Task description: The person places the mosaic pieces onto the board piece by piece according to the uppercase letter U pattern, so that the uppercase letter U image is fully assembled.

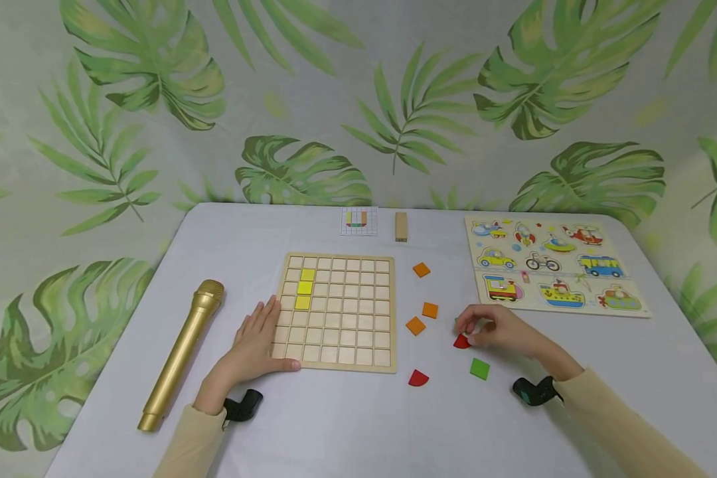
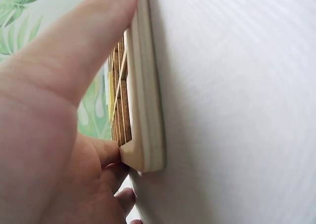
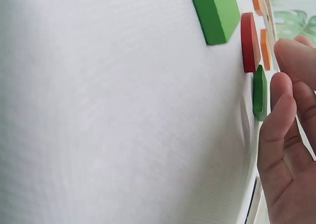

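My left hand rests at the near left corner of a wooden grid board. Its fingers lie spread along the left side, with the thumb on the front edge. Three yellow squares fill adjoining cells in one column. To the right of the board, my right hand hovers with loosely bent fingers over a red quarter-circle piece and a mostly covered green square. Nothing shows between its fingertips in the right wrist view. Another green square lies just nearer than this hand.
Three orange squares and a second red quarter-circle lie between board and right hand. Behind the board are a pattern card and a wooden block. A gold microphone lies left; a vehicle puzzle board sits back right.
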Demonstrator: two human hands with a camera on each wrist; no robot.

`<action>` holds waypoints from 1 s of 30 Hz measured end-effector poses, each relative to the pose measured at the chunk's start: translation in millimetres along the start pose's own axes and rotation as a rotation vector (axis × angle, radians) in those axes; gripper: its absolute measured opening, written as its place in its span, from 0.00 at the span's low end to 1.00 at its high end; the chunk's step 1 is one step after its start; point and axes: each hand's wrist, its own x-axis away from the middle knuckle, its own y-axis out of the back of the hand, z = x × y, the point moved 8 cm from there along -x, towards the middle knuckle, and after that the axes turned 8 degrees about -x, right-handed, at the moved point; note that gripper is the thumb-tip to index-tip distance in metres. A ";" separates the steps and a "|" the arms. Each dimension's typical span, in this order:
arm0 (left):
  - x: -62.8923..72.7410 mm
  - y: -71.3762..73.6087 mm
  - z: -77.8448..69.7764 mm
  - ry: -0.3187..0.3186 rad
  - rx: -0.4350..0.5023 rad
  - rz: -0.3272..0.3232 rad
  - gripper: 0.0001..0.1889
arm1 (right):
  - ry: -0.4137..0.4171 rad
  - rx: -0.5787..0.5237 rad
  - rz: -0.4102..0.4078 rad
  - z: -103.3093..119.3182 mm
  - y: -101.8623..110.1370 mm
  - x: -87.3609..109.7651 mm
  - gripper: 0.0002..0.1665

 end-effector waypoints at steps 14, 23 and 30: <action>0.9 0.3 -1.0 0.001 0.007 -0.001 0.65 | 0.087 0.224 -0.037 15.9 -13.1 1.6 0.15; 0.6 -1.8 1.2 0.004 -0.001 0.004 0.65 | 0.106 0.226 -0.032 21.0 -15.5 -0.6 0.15; -0.3 -3.9 3.0 0.001 0.004 0.005 0.66 | -0.008 0.105 -0.002 18.5 -13.9 -6.0 0.08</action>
